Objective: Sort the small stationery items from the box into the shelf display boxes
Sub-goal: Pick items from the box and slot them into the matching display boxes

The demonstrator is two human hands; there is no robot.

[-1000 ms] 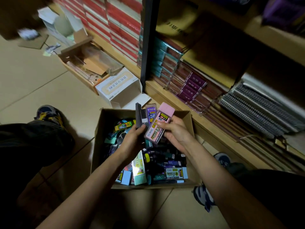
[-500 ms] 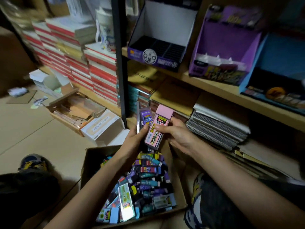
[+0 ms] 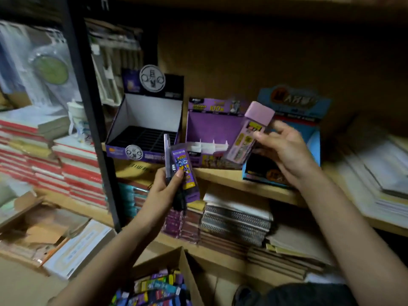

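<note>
My right hand (image 3: 284,151) pinches a pink lead case (image 3: 249,133) and holds it up in front of the purple display box (image 3: 209,124) on the shelf. My left hand (image 3: 164,191) grips a purple lead case (image 3: 184,171) together with a dark slim case (image 3: 167,151), below and in front of the black display box (image 3: 143,129). A blue display box (image 3: 309,133) stands to the right, partly hidden by my right hand. The cardboard box (image 3: 176,259) of several small colourful cases sits on the floor at the bottom.
A black shelf post (image 3: 88,111) rises at the left. Spiral notebooks (image 3: 236,219) and stacked paper fill the lower shelf. Red-edged book stacks (image 3: 72,168) stand at the left. An open carton and a white box (image 3: 77,248) lie on the floor.
The view has tilted up from the floor box to the shelf. Both hands rose with their cases, and my right hand carried the pink case up and right, away from my left hand.
</note>
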